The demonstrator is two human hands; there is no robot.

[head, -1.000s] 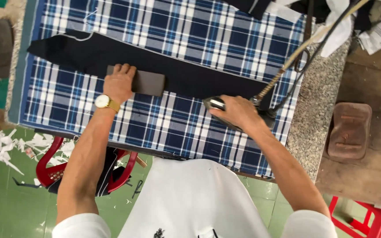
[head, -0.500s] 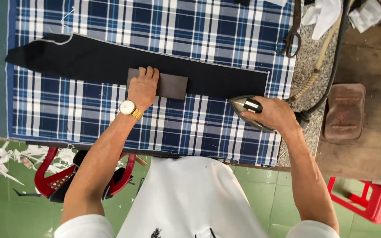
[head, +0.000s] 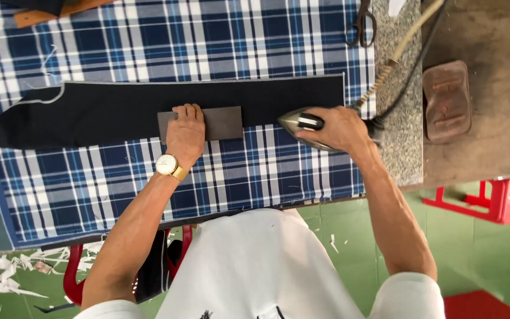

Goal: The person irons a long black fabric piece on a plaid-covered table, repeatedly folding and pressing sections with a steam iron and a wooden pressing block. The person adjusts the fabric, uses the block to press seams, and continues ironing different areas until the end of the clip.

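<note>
Black cloth strip [head: 119, 109], one, laid flat across a blue-and-white plaid cover [head: 208, 171] on the counter [head: 399, 136]; long axis left to right, the right end cut square, the left end tapering off toward the counter's edge. One small grey-brown rectangular block [head: 222, 122], stiff-looking and matte, lying along the strip's lower edge, long side parallel to the strip. Left hand [head: 185, 131], fingers together and flat, pressed down on the block's left part; one gold-cased wristwatch [head: 166, 165] with a white dial on that wrist. One iron [head: 302, 123], metal-bodied and shiny with a dark grip, resting at the strip's right lower corner, pointed nose toward the left, toward the block, near it but apart. Right hand [head: 334, 130] wrapped tight around the iron's handle. One braided cord [head: 394, 56] running up and right from the iron's heel. One pair of scissors [head: 360, 23], dark metal, lying at the plaid cover's upper right, blades pointing away from the person. One rust-brown iron rest [head: 447, 100], rounded-rectangular and worn, on the bare brown surface beyond the speckled stone counter. White paper scraps [head: 7, 274] scattered on the green floor at lower left.
</note>
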